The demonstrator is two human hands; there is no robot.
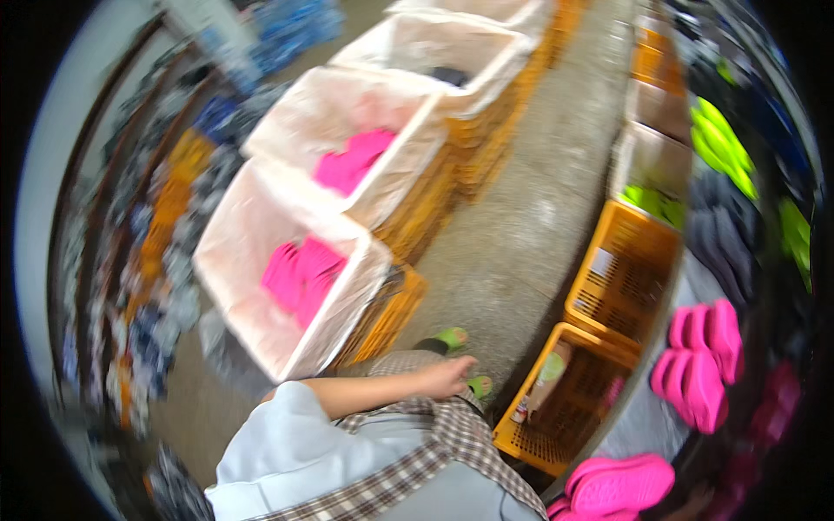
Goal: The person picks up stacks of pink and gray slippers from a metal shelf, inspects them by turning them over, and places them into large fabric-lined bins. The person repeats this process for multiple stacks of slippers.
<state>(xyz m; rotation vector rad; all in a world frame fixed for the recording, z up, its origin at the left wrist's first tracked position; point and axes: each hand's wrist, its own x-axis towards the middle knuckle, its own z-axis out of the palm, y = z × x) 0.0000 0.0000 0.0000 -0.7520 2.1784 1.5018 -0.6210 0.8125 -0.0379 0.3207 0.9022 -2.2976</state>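
My left hand (447,378) is held in front of my waist, over the checked apron, with the forearm crossing from the left. Its fingers are slightly blurred, loosely bent and a little apart, with nothing visible in them. My right hand does not show. Left of the arm stands a white-lined crate (291,369) with bright pink slippers (304,276) inside. To my right, pink slides with strap uppers (695,365) lie on a plastic-covered surface (621,425). More pink slippers (621,484), one showing its sole, sit nearer to me.
Stacked orange crates with white liners (343,143) run ahead on the left. Orange crates (625,269) line the right side of a concrete aisle (521,217). Neon-green slippers (721,143) and dark grey ones (721,230) lie further along. Bagged goods fill the left racks (169,208).
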